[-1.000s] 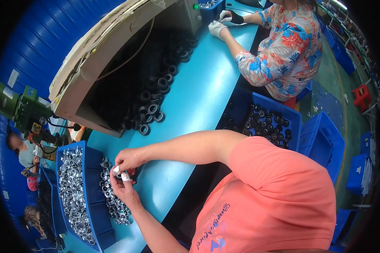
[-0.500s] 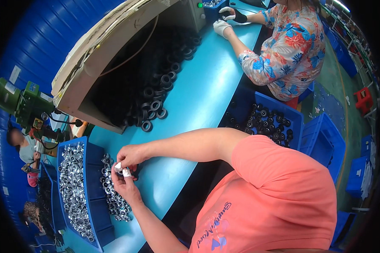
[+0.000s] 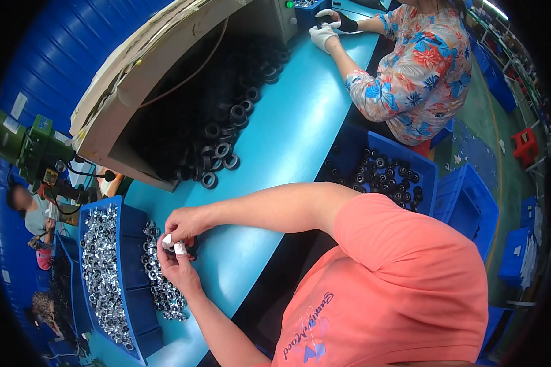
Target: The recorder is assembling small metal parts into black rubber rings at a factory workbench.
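My left hand point(image 3: 182, 272) and my right hand point(image 3: 187, 223) meet over the table's left side, fingers closed together. White wraps cover some fingertips. Between the fingers a small dark part point(image 3: 191, 249) shows in part; its exact shape is hidden. Right beside my left hand lies a pile of shiny metal ring-like parts point(image 3: 165, 293) on the turquoise table point(image 3: 251, 208). Farther left, a blue bin point(image 3: 142, 275) holds many more of these metal pieces. Black rings point(image 3: 209, 180) lie heaped beyond my right hand, spilling out from under a beige housing.
Across the table a co-worker in a flowered shirt point(image 3: 410, 73) handles a dark part with gloved hands. A blue crate point(image 3: 431, 183) of black wheel-like parts stands right of the table. A green machine point(image 3: 33, 144) is at far left, with another person behind it.
The whole view has shifted slightly. My hands stay together at the same spot by the metal pile, with the fingers only slightly moved. The co-worker's gloved hands have drawn closer together.
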Tool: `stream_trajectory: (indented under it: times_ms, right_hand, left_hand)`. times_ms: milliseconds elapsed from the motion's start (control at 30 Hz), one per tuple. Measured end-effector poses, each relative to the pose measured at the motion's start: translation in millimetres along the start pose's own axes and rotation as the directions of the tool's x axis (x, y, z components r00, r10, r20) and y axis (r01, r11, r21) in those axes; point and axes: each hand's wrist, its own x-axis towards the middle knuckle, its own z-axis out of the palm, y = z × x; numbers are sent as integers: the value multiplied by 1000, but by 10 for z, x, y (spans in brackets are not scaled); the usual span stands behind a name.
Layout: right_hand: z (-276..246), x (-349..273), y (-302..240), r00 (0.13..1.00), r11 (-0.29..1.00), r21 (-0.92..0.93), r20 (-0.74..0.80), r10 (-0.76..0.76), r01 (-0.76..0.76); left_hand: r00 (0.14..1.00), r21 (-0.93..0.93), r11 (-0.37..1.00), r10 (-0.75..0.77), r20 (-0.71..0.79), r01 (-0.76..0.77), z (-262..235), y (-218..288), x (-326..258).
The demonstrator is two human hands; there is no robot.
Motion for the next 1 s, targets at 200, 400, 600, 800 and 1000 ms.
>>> stream_trajectory:
  times_ms: [200,400,600,800,1000]
  right_hand:
    - [-17,-3,1,1000,1000,24,14,-5,4]
    - [-13,-2,-1,999,1000,-2,40,13,-13]
    - [-22,-17,-15,999,1000,-1,45,17,-17]
    - [-23,-5,0,999,1000,-3,50,12,-12]
    - [-36,-20,-21,999,1000,6,49,17,-18]
  left_hand:
    - [1000,24,1000,17,5,-17,11,13,4]
    - [1000,42,999,8,7,-9,-1,37,-8]
    - [1000,45,999,8,-2,-8,28,66,-10]
    - [1000,50,999,12,3,-12,32,85,-13]
    - [1000,45,999,19,10,-20,21,56,-4]
